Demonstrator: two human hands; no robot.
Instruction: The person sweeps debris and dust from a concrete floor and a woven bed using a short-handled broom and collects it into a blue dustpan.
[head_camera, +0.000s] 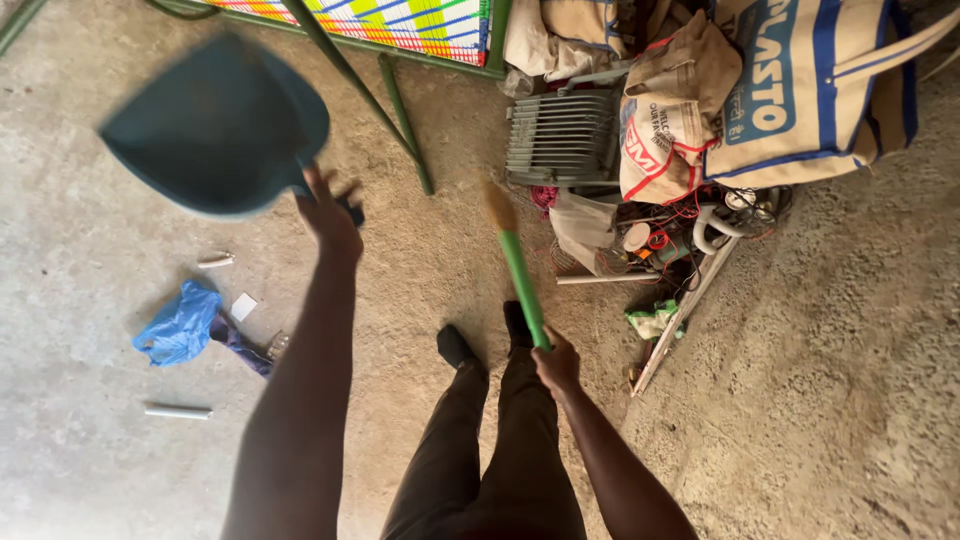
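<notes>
My left hand (328, 215) is raised out in front and grips the handle of a dark teal dustpan (215, 125), which is blurred and held up above the floor. My right hand (557, 363) is closed around the green handle of a broom (520, 280); its straw-coloured end (497, 205) points away from me toward the pile of clutter. My two legs in dark trousers and black shoes (458, 345) stand on the concrete floor between my arms.
On the floor at left lie a crumpled blue plastic bag (180, 325), a white scrap (243, 305) and a white tube (178, 411). A green-framed cot (400, 130) stands ahead. Sacks (800, 90), a grey finned part (560, 135) and wires are piled at upper right.
</notes>
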